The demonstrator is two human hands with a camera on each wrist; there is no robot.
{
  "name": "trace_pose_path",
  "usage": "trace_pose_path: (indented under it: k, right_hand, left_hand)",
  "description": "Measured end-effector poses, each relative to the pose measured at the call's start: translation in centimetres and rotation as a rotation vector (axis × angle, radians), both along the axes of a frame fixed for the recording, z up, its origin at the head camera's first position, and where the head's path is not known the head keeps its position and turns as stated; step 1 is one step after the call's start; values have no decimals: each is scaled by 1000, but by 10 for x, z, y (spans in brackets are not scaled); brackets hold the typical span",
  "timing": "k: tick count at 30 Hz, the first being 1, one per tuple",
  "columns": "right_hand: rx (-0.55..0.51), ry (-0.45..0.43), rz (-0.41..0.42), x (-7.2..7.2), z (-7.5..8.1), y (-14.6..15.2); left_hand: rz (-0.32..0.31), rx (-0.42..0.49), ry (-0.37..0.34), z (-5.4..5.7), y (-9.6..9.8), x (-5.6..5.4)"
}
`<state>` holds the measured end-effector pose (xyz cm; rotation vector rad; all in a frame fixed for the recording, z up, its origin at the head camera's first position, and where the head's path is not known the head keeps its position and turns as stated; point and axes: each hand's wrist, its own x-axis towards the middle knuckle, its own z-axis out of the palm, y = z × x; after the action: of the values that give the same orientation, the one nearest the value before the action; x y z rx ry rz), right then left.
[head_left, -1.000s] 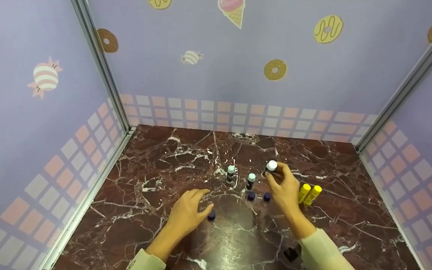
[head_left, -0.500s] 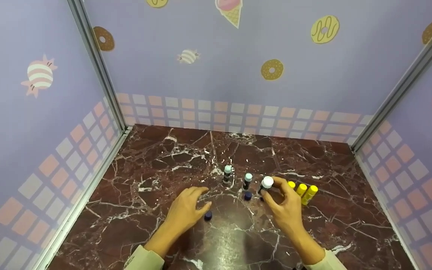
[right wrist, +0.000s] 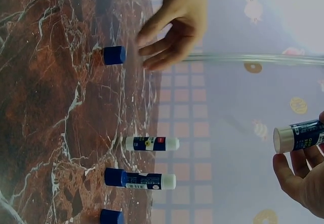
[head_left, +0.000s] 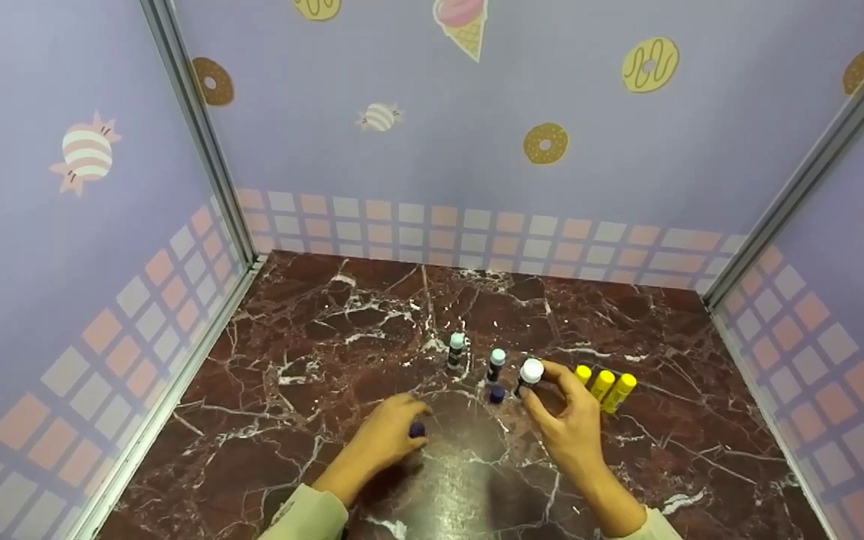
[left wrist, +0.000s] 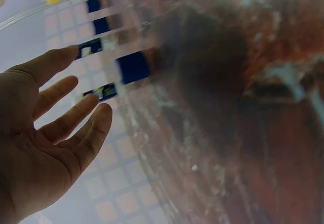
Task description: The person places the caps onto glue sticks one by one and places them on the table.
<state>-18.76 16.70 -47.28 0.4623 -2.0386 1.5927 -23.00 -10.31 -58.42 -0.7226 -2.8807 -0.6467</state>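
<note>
My right hand (head_left: 571,427) grips an uncapped glue stick (right wrist: 304,134) with a dark blue label, its white end up, raised off the tabletop. My left hand (head_left: 379,439) is spread above a small dark blue cap (head_left: 417,430); the right wrist view shows a gap between fingertips and cap. Two more uncapped glue sticks stand upright: one farther left (head_left: 456,351), one nearer (head_left: 496,365). In front of the nearer stick sits a blue cap (head_left: 497,394). Another blue cap (right wrist: 111,217) shows in the right wrist view; in the head view it is hidden by the held stick.
Several yellow sticks (head_left: 604,385) stand in a row just right of my right hand. The dark red marbled tabletop (head_left: 312,330) has small white specks. Patterned lilac panels (head_left: 417,157) with metal corner posts (head_left: 203,127) enclose it at the back and sides.
My right hand has brought the glue stick down and toward me, left of the yellow sticks. My left hand has come over the cap, its fingers now around it in the head view.
</note>
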Motion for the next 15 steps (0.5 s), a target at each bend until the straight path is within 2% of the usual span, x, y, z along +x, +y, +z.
trace_pose_path:
  k: [3, 7, 11, 15]
  right_hand:
    - [-12, -23, 10, 1, -2, 0]
    - [-20, -49, 12, 3, -3, 0]
    - [-18, -32, 16, 4, -3, 0]
    - [-6, -14, 11, 5, -1, -1]
  left_hand:
    - [-15, -52, -6, -8, 4, 0]
    - [-28, -92, 30, -13, 8, -2]
    - [-40, -114, 100, -17, 10, -4]
    - [-38, -130, 116, -20, 11, -6]
